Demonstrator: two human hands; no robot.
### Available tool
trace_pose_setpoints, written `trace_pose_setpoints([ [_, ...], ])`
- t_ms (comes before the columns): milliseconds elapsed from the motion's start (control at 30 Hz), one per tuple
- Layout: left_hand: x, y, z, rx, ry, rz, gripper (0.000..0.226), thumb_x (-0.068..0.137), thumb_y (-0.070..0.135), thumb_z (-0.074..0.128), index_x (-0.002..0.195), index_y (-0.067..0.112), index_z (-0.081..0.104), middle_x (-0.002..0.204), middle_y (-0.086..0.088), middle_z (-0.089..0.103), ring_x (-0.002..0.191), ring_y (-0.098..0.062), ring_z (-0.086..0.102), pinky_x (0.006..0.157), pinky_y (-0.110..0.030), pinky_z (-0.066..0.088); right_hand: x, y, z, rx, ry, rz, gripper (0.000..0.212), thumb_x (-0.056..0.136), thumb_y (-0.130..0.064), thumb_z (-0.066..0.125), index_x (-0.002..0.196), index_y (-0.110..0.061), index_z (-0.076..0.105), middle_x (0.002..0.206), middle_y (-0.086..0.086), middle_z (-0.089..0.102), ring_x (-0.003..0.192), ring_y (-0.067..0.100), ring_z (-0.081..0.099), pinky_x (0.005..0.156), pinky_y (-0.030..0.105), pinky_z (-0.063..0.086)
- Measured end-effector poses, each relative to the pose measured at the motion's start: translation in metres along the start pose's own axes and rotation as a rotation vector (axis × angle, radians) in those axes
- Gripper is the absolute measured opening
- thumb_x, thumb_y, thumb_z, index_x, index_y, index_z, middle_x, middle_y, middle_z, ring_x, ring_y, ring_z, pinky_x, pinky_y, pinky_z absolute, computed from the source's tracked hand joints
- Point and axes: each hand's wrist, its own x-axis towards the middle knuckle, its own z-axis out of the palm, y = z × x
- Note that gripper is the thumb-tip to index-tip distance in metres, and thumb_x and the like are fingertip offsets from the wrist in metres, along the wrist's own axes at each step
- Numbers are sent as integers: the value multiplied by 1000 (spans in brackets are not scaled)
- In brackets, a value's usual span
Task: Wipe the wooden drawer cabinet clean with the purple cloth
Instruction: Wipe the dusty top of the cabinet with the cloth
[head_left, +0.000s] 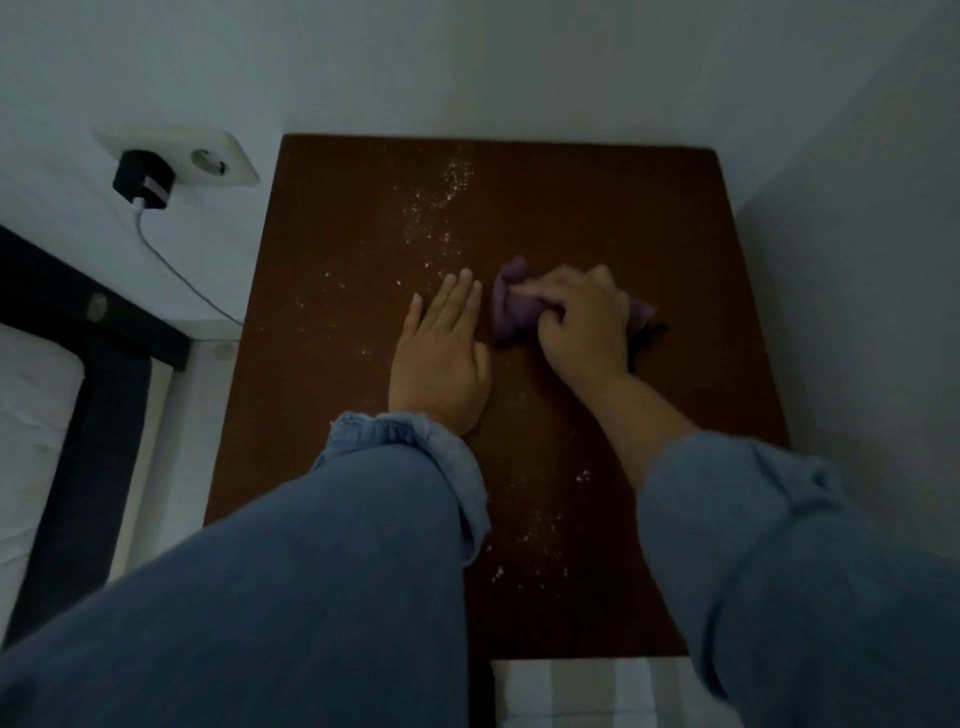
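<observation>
Right hand (582, 317) fist-clenched on bunched purple cloth (511, 312), frame centre, on brown cabinet top (623, 208). Left hand (441, 358) flat, fingers together, just beside. White specks (441, 202) above.

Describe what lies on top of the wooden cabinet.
On the cabinet top lie scattered pale crumbs, the flat left hand and the purple cloth, gripped by the right hand. Whatever lies beneath the hands, cloth and sleeves is hidden.

cloth (511, 306) on cabinet (649, 218), socket (208, 158) left
</observation>
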Motion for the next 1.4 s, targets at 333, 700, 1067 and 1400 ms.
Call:
trace_pose_setpoints([
  [333,-5,2,-3,-43,27,-24,65,85,23,26,148,9,27,157,-5,21,147,-16,13,118,-35,1,-45,-3,-2,150,53,45,41,86,-26,36,112,-35,66,116,-11,63,94,10,40,84,31,27],
  [700,-120,20,-12,32,43,-70,68,84,30,17,147,10,29,156,-5,25,145,-16,16,118,-36,1,-28,-4,-27,-283,-329,-72,45,96,-52,30,140,-43,27,140,-1,32,121,30,30,98,44,27],
  [1067,-139,16,2,-38,116,-130,62,87,25,33,148,14,31,156,-1,26,145,-14,17,120,-34,4,-118,5,-14,-317,-147,-222,47,98,-32,35,145,-30,28,135,0,40,111,27,40,89,40,33],
  [1400,-139,15,3,-50,153,-117,63,86,27,30,147,11,33,155,-4,28,145,-16,19,119,-35,5,-216,0,-10,-271,-118,-348,50,89,-40,35,128,-16,54,102,9,54,83,29,54,69,39,42],
])
